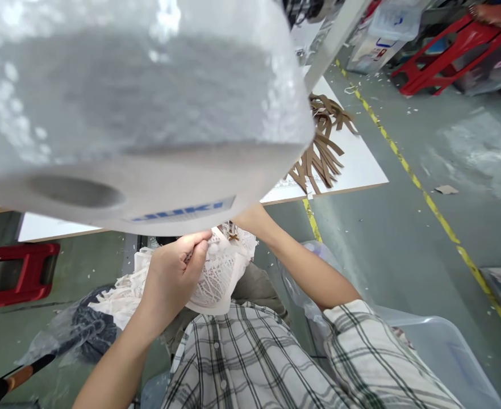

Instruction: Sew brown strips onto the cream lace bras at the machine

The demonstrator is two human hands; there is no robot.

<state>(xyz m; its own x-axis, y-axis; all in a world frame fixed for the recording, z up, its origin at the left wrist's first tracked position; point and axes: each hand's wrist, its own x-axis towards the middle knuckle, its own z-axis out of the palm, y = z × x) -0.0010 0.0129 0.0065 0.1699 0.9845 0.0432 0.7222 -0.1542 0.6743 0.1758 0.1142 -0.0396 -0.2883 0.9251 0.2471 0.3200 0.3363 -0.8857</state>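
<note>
Your left hand pinches the white lace, which may pucker under uneven pull from your right hand, whose grip, behind the machine head, cannot be told.

Two hands, one JUKI sewing machine, one small brown bow and one checked shirt. Two red plastic stools, one lidded storage box, one open clear bin and one flat scrap on the floor. One bunch of brown strips; its strips, like the white lace pieces, overlap too much to count.
</note>
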